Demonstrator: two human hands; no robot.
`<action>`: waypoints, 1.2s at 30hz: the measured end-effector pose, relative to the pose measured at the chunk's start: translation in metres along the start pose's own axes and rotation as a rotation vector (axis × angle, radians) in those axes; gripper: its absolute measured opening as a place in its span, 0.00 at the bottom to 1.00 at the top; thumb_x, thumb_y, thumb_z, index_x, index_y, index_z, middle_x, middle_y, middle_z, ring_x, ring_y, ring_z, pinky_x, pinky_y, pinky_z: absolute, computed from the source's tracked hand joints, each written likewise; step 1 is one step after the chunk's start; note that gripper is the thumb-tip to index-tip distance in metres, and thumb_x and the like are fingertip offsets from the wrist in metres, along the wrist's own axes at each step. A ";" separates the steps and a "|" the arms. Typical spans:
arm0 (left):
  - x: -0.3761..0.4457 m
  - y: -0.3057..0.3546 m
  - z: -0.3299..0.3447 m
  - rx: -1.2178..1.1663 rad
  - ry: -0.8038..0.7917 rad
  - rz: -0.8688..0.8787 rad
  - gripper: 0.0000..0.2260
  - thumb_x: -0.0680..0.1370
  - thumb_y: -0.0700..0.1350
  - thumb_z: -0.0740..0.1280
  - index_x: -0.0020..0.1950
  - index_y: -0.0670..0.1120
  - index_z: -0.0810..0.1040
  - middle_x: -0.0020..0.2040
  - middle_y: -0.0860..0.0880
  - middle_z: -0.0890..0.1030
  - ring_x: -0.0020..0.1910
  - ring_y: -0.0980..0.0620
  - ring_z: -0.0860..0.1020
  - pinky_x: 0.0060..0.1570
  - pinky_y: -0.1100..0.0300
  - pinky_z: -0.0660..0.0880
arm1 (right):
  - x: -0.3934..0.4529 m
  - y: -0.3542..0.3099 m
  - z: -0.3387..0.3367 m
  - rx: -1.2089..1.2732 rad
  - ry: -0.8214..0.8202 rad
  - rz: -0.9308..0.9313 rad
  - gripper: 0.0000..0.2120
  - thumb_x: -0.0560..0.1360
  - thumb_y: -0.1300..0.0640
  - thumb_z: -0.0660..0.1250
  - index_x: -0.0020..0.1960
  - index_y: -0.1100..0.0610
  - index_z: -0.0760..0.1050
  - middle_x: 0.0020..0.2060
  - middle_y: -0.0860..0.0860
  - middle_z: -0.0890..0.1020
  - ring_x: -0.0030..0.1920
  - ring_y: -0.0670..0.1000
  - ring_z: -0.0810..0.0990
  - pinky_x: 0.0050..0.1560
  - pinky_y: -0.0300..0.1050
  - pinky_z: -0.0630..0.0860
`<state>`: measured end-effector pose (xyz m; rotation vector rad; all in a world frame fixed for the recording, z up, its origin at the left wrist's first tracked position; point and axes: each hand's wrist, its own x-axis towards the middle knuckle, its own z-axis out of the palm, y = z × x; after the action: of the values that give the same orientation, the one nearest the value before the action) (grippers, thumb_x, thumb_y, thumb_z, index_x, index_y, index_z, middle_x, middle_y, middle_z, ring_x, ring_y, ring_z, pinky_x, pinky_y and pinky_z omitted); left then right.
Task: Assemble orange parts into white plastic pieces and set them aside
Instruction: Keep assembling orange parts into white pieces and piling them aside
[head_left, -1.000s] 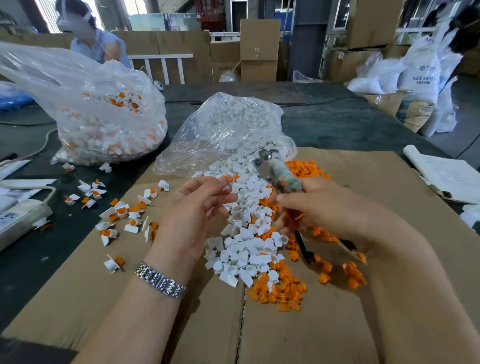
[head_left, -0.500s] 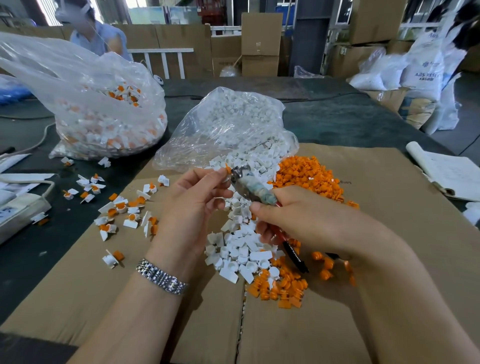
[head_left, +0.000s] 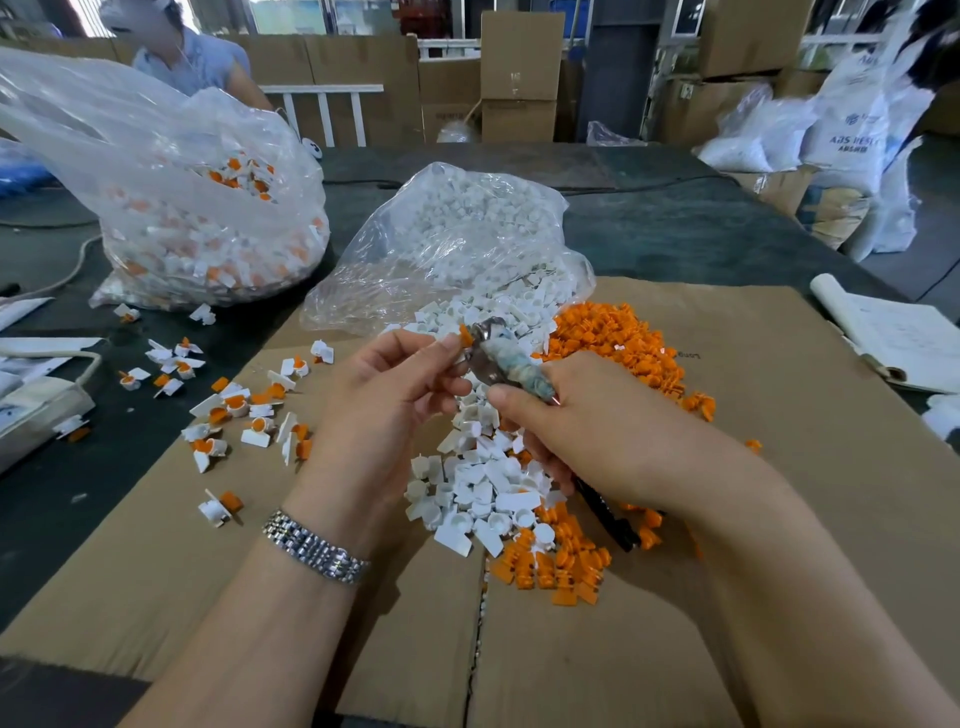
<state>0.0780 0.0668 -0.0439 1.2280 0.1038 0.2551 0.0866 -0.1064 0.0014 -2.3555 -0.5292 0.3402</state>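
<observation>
At frame centre, my left hand (head_left: 395, 384) pinched a small, light, rigid orange part (head_left: 465, 335) by its edges; right hand (head_left: 587, 426) gripped pliers (head_left: 501, 358) closed around its handles

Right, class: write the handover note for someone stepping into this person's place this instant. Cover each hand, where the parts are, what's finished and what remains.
Left hand: pinching a small piece with an orange part at its fingertips.
Right hand: gripping pliers, whose tip meets that piece.
Supplies: loose white pieces on the cardboard between the hands, more in the clear bag behind; orange parts piled to the right.
Done: assembled pieces scattered to the left, many more in the big bag at far left.
Left: finish this piece, set it aside left, then work through both piles.
</observation>
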 end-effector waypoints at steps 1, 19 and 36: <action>0.000 0.000 0.000 -0.001 -0.006 -0.005 0.03 0.78 0.38 0.72 0.45 0.40 0.80 0.39 0.45 0.82 0.34 0.52 0.80 0.33 0.65 0.77 | 0.001 -0.001 0.001 -0.027 0.016 0.002 0.22 0.81 0.41 0.60 0.41 0.58 0.73 0.31 0.55 0.77 0.29 0.51 0.75 0.37 0.54 0.80; 0.010 -0.004 -0.014 0.377 0.143 0.090 0.08 0.82 0.48 0.69 0.45 0.46 0.82 0.38 0.50 0.84 0.36 0.56 0.83 0.35 0.66 0.77 | 0.015 0.037 -0.028 -0.034 0.256 0.149 0.26 0.78 0.33 0.57 0.52 0.56 0.75 0.42 0.54 0.82 0.42 0.52 0.81 0.44 0.49 0.76; 0.018 -0.018 -0.022 1.381 0.076 0.303 0.07 0.81 0.46 0.69 0.57 0.52 0.83 0.54 0.54 0.81 0.45 0.56 0.78 0.44 0.60 0.74 | 0.047 0.071 0.003 -0.511 0.356 0.327 0.32 0.74 0.34 0.66 0.67 0.56 0.70 0.65 0.58 0.72 0.68 0.61 0.68 0.64 0.62 0.68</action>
<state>0.0928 0.0860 -0.0673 2.6157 0.1677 0.5288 0.1471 -0.1313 -0.0536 -2.9169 -0.0551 -0.0909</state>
